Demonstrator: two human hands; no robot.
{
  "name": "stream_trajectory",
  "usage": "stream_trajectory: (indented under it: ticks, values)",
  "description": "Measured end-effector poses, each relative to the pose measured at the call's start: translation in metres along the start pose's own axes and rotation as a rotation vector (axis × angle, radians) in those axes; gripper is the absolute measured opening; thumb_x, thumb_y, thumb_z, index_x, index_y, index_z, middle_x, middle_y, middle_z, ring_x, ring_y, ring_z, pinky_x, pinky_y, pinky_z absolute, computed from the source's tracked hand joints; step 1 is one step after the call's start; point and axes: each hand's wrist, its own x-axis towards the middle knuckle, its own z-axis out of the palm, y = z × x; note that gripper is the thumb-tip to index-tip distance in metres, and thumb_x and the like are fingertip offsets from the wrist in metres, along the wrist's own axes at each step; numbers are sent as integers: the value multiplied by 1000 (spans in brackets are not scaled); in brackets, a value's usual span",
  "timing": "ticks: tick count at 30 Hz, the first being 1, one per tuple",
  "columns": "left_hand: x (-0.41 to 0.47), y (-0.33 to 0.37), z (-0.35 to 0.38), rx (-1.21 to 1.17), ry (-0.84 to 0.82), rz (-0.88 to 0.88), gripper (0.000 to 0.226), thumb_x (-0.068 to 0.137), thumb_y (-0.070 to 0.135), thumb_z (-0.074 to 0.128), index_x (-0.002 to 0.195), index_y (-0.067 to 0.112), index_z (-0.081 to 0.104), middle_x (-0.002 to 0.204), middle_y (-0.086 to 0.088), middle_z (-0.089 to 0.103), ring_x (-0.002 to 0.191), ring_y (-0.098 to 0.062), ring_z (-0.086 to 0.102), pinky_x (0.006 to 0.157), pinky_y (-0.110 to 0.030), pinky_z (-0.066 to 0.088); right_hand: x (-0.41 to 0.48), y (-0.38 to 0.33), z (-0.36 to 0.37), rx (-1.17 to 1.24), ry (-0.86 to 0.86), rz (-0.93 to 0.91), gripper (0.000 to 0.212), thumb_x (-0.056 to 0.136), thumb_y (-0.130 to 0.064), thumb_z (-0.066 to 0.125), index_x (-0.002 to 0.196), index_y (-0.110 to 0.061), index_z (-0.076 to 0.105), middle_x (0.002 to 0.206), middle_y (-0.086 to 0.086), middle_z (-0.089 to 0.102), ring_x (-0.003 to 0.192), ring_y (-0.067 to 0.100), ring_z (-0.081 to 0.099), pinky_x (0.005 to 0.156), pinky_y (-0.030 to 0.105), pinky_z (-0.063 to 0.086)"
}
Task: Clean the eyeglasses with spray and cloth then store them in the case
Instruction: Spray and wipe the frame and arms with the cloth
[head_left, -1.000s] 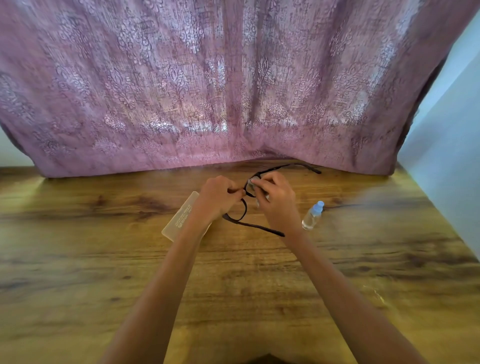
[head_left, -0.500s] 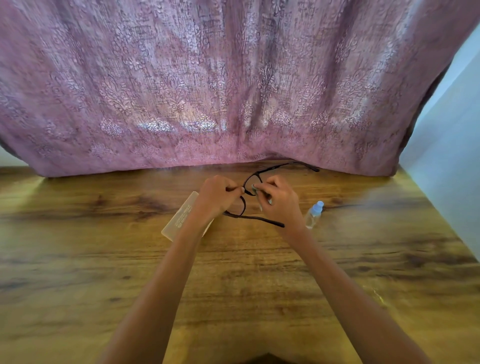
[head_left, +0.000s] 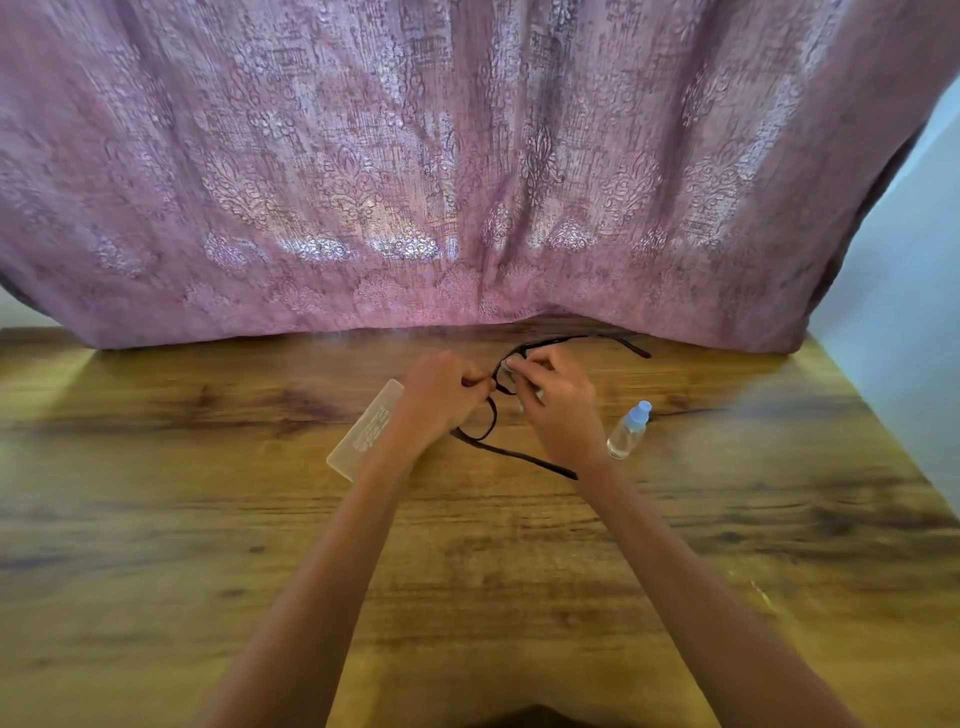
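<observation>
Head view: both hands above the wooden surface (head_left: 218, 519). Left hand (head_left: 441, 397) pinches the eyeglasses (head_left: 491, 415) frame; right hand (head_left: 558, 402) presses a pale cloth (head_left: 511, 371) on one lens. Translucent case (head_left: 366, 436) lies closed, contents unclear. Spray bottle (head_left: 628, 431) upright, clear inside.

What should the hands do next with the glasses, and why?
Probably keep rubbing the lens. The right hand pinches a bit of cloth on one lens of the glasses, and the left hand steadies the frame. The case and spray bottle lie untouched on the table.
</observation>
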Motion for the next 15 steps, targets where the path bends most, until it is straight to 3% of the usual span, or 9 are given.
stream_trajectory:
  ticks: [4,9,13,15]
  values:
    - [0,-1,3,-50,4,6,32,88,27,59,70,2,66,73,-20,68,61,-33,58,63,-43,49,3,4,-1,-31,13,67,17,88,-3,66,104,-2,73,91,7,62,78,18,58,67,24,46]
    - [-3,-1,3,-150,59,-30,35,89,23,60,67,-5,63,52,-8,41,50,-17,36,54,-30,30,1,9,0,-69,-19,88,15,84,0,69,98,0,74,85,9,60,71,20,57,61,23,37]
    - [-2,-4,4,-138,60,-48,42,90,21,60,52,6,50,46,0,34,46,-15,32,53,-29,27,-4,9,3,-29,-56,94,11,81,-2,70,91,-1,76,80,9,60,65,20,56,55,24,38]
    - [-1,-4,4,-134,54,-64,36,90,23,60,61,1,62,49,-4,41,48,-17,36,54,-30,29,-6,8,4,-1,-87,67,12,81,0,70,92,-2,75,82,8,60,66,19,57,57,23,39]
